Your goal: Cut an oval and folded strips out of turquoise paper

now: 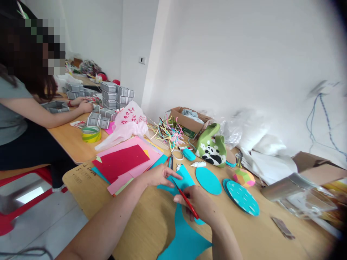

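Observation:
My right hand (196, 202) is closed around a slim red-handled tool (187, 202) with a narrow pointed tip; whether it is a knife or scissors I cannot tell. The tip reaches toward a turquoise sheet (185, 177) on the table. On the left, my left hand (161, 176) has its thumb and index finger stretched apart over the edge of that sheet. Below my hands lies a turquoise offcut (184, 240) with curved edges. A plain turquoise oval (208, 180) sits to the right, beside a stack of ovals (242, 197) with pale marks on top.
Red sheets (121, 162) and pink sheets lie left of my hands. Behind are pipe cleaners (169, 131), a green panda bag (211, 148) and a glue bottle (199, 164). A metal flask (287, 186) lies at right. A co-worker's hands (84, 105) work among grey boxes (110, 94).

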Demonstrator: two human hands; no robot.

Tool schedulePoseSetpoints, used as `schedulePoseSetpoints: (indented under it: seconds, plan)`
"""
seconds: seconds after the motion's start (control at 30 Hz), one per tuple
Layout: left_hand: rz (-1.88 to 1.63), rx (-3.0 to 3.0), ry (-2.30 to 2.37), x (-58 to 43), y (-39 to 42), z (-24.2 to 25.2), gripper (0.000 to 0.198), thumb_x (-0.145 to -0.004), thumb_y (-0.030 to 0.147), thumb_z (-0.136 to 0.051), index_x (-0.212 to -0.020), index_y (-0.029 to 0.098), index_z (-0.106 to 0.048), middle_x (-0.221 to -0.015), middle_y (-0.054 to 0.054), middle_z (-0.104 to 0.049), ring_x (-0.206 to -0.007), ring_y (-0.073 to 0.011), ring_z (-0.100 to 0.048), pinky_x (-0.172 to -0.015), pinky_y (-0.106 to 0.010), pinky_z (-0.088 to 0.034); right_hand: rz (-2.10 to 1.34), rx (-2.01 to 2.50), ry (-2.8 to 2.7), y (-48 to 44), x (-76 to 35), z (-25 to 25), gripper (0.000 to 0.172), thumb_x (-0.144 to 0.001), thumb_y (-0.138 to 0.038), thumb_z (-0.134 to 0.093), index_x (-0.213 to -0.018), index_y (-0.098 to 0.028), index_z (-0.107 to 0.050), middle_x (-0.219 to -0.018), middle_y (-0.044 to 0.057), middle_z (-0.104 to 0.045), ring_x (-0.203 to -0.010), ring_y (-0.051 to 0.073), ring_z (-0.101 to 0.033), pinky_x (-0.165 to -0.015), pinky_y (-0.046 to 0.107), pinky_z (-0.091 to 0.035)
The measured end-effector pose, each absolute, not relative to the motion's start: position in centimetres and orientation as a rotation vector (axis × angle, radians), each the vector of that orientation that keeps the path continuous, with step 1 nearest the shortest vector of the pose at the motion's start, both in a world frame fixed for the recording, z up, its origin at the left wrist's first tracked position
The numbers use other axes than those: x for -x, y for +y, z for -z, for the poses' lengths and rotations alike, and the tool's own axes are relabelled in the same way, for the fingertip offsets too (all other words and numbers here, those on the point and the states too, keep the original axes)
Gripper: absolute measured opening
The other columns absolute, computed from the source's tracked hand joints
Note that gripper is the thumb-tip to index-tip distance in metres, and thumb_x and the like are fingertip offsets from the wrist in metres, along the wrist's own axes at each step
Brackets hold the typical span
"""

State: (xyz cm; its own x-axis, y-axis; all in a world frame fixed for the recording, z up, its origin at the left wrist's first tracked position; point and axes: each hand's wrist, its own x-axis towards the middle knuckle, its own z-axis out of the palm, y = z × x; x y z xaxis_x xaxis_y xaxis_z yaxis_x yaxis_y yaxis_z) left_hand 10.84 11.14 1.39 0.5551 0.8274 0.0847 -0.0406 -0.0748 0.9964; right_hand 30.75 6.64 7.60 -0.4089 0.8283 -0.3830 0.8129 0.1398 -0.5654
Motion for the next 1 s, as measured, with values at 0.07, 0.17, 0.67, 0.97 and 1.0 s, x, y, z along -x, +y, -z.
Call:
schedulePoseSetpoints:
  seconds: [0.07,0.17,0.67,0.97,1.0]
  plan:
    - [-0.82,-1.474,0.709,-10.9,11.2,-1.3,0.057,-0.054,0.032,-0.086,-0.108,0.015,-0.073,-0.063,0.004,-0.054,-0.06,-0.009,-0.035,-0.055,-0.022,-0.035,-1.127,1.703,-2.356,6.7,-30.7,-7.5,0.056,-0.077,-0.073,-0.055,-0.059,-0.02,-0.046,-0.049,0.004,-0.062,-0.045,0.017,-0.059,-0.044,0.024,-0.036]
    - [-0.835,-1.481,0.698,-10.9,11.3,-1.0,0.057,-0.055,0.033,-0.086,-0.108,0.017,-0.073,-0.065,0.004,-0.055,-0.06,-0.0088,-0.034,-0.055,-0.022,-0.032,-1.149,1.682,-2.342,6.8,-30.7,-7.3,0.056,-0.077,-0.072,-0.055,-0.059,-0.02,-0.047,-0.048,0.004,-0.061,-0.044,0.016,-0.058,-0.045,0.024,-0.036]
    - [-0.931,-1.351,0.659,-11.5,11.4,-0.4,0.06,-0.049,0.022,-0.088,-0.107,0.016,-0.074,-0.086,-0.002,-0.068,-0.081,-0.0147,-0.056,-0.069,-0.024,-0.043,-1.108,1.703,-2.31,7.2,-30.5,-6.6,0.058,-0.072,-0.077,-0.055,-0.062,-0.021,-0.048,-0.044,0.001,-0.055,-0.039,0.015,-0.054,-0.039,0.024,-0.03]
    - [-0.908,-1.23,0.586,-11.9,11.4,-0.3,0.063,-0.045,0.018,-0.089,-0.106,0.015,-0.072,-0.094,-0.004,-0.071,-0.096,-0.0211,-0.062,-0.086,-0.034,-0.048,-1.072,1.681,-2.323,6.9,-30.5,-7.1,0.051,-0.076,-0.066,-0.061,-0.06,-0.02,-0.047,-0.045,0.0,-0.054,-0.041,0.014,-0.052,-0.04,0.024,-0.029]
    - [-0.903,-1.234,0.59,-11.9,11.4,-0.3,0.062,-0.046,0.016,-0.088,-0.106,0.015,-0.072,-0.092,-0.003,-0.071,-0.094,-0.0204,-0.063,-0.085,-0.033,-0.048,-1.071,1.677,-2.318,6.9,-30.5,-7.1,0.05,-0.077,-0.065,-0.062,-0.059,-0.02,-0.047,-0.045,0.0,-0.054,-0.041,0.014,-0.052,-0.04,0.024,-0.029]
